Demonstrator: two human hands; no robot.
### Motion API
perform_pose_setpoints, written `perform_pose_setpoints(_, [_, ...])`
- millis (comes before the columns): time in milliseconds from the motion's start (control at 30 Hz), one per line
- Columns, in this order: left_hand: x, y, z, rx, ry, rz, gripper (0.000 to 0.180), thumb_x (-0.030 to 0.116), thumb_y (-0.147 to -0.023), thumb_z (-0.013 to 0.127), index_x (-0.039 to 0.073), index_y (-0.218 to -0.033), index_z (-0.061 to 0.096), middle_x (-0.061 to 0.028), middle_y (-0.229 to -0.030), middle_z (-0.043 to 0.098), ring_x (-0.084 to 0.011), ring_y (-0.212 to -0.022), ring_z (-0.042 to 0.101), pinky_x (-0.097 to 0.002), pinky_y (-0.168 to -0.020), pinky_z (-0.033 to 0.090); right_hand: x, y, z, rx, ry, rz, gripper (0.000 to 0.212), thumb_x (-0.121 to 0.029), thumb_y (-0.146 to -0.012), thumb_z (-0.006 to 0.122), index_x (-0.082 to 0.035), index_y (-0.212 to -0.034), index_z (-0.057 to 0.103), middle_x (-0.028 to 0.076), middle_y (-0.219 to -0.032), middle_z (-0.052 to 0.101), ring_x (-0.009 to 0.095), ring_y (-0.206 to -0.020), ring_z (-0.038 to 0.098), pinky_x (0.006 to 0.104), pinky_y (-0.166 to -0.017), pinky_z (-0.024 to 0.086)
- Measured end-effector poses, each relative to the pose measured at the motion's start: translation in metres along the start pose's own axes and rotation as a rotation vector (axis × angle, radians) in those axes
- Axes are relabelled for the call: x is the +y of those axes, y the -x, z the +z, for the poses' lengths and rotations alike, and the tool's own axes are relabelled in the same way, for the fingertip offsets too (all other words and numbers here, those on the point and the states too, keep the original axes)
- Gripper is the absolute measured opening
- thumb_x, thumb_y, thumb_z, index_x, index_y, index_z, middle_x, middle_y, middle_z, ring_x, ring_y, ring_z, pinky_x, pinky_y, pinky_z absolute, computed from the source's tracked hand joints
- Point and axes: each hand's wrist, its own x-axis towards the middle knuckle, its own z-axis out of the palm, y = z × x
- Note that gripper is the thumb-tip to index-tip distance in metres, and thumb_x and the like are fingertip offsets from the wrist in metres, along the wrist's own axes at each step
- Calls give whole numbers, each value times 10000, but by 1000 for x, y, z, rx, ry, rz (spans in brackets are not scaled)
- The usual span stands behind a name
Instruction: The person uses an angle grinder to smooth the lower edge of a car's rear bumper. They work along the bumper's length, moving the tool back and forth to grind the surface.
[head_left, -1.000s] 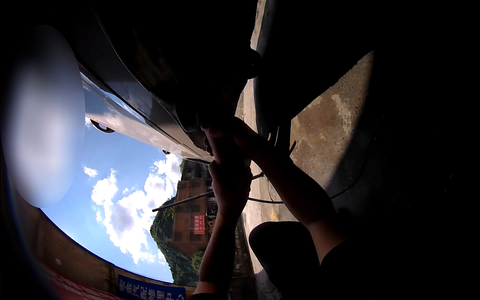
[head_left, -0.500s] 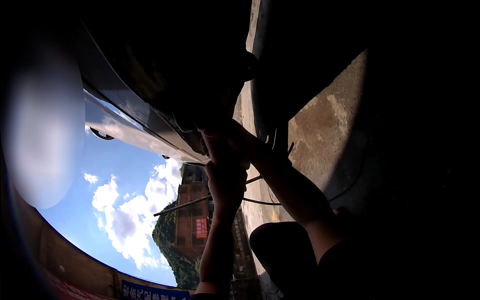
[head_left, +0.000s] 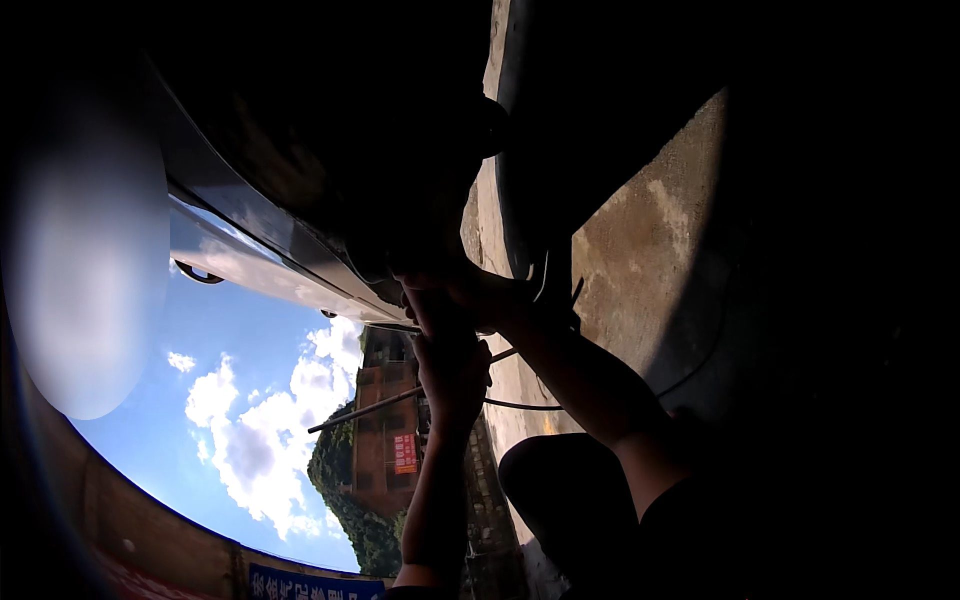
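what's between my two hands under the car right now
Nothing shows between them in the head view: the left hand sits just below the right hand, seemingly touching, both against the car's dark underside. Shadow hides any small part there.

Concrete ground (head_left: 640, 250), sunlit patch; thin dark cable (head_left: 520, 405) lying across it.

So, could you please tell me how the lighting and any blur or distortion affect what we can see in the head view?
Head view: strong backlight from the bright sky leaves both hands, left hand and right hand, as near silhouettes; the car underside is almost black; a pale blurred patch covers the left; fisheye bends the edges.
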Motion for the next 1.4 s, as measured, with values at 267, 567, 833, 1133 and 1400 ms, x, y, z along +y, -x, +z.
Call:
perform_pose_setpoints(267, [-5,-20,-16,30,-326,315,511,118,-804,773,-25,-1099,381,-202,-856,671,-226,-692,691,-367,-596,560,-3,-5,8,-39,15,-28,446,-375,-888,777,-47,-1130,596,71,-871,647,190,-789,658,352,-739,563])
perform_pose_setpoints(567, [-61,-8,-20,-26,-185,97,450,111,-788,756,-35,-1057,426,-124,-859,622,-164,-678,644,-331,-566,539,43,-7,-14,100,131,-42,392,-337,-887,757,-55,-1111,602,76,-887,646,201,-803,663,377,-745,567])
perform_pose_setpoints(833, [-100,-19,-29,-78,-422,147,429,112,-806,725,-71,-1063,434,-196,-853,649,-249,-732,682,-376,-608,559,47,2,4,6,48,21,420,-341,-888,753,-47,-1147,602,81,-900,650,208,-812,670,381,-742,571])
perform_pose_setpoints(1133, [-65,-21,-39,-59,-190,114,450,79,-786,751,-23,-1072,419,-120,-829,633,-139,-632,634,-309,-546,530,40,-2,8,-16,23,-61,435,-334,-883,756,-43,-1169,605,93,-917,660,214,-815,672,376,-748,573])
perform_pose_setpoints(1400, [-55,-23,-45,-99,-149,65,485,133,-767,775,-23,-1089,447,-139,-807,658,-177,-649,669,-332,-553,540,39,-4,10,18,-7,-3,402,-363,-873,732,-61,-1117,628,99,-869,660,216,-782,664,385,-737,567])
